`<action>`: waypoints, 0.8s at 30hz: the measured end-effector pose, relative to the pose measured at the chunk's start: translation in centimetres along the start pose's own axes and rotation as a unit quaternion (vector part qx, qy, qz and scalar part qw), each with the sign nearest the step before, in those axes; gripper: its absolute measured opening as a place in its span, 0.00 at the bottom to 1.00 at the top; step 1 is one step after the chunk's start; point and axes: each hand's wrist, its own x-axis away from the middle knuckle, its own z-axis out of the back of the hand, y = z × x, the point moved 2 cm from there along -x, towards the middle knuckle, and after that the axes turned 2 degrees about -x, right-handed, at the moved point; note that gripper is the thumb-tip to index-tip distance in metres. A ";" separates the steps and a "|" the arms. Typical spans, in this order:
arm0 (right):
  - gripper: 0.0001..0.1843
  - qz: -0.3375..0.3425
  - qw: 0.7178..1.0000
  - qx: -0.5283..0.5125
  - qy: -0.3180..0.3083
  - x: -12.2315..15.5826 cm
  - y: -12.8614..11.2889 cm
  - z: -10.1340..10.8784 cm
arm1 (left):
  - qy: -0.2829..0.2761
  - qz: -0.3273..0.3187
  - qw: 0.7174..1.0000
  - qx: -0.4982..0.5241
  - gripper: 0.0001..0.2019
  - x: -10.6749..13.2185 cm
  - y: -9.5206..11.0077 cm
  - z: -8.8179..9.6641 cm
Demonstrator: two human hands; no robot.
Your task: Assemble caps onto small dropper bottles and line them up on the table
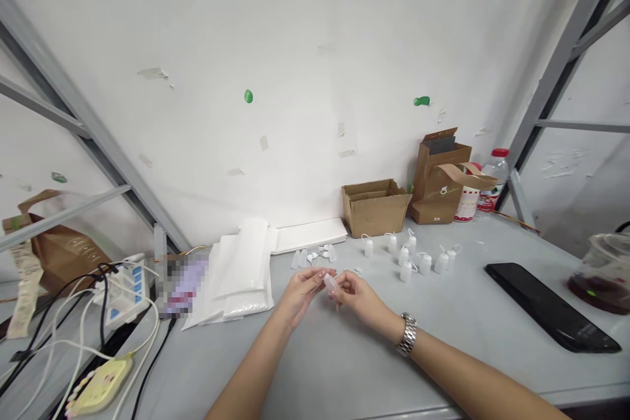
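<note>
My left hand (301, 290) and my right hand (363, 299) meet over the grey table. Between them is a small translucent white tube-like piece (331, 284), pinched by the right thumb and fingers. The left thumb and fingertips close at its upper end; exactly what they grip there is too small to tell. Just beyond the hands lie several similar translucent pieces (298, 259) and small white looped caps (323, 251). To the right stand several little white bottles (424, 264) with looped caps. A metal watch is on my right wrist.
White envelopes (241, 262) lie stacked to the left. Along the wall stand an open cardboard box (377, 213), a brown paper bag (436, 187) and a red-capped bottle (495, 177). A black phone-like slab (548, 305) and a cup of dark drink (603, 279) are at right; cables and a power strip (125, 292) at left.
</note>
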 end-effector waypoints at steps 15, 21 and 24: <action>0.19 -0.021 0.987 -0.126 -0.096 0.1 -0.8 -0.1 | -0.030 -0.029 0.999 -0.012 0.18 0.5 1.7 -0.3; 0.16 -0.080 0.943 -0.283 -0.154 0.5 -0.7 -0.4 | -0.071 -0.033 0.997 0.009 0.15 0.5 1.4 0.0; 0.15 -0.099 0.924 -0.322 -0.182 0.4 0.1 -0.6 | -0.059 -0.032 0.997 0.042 0.14 0.5 0.8 -0.4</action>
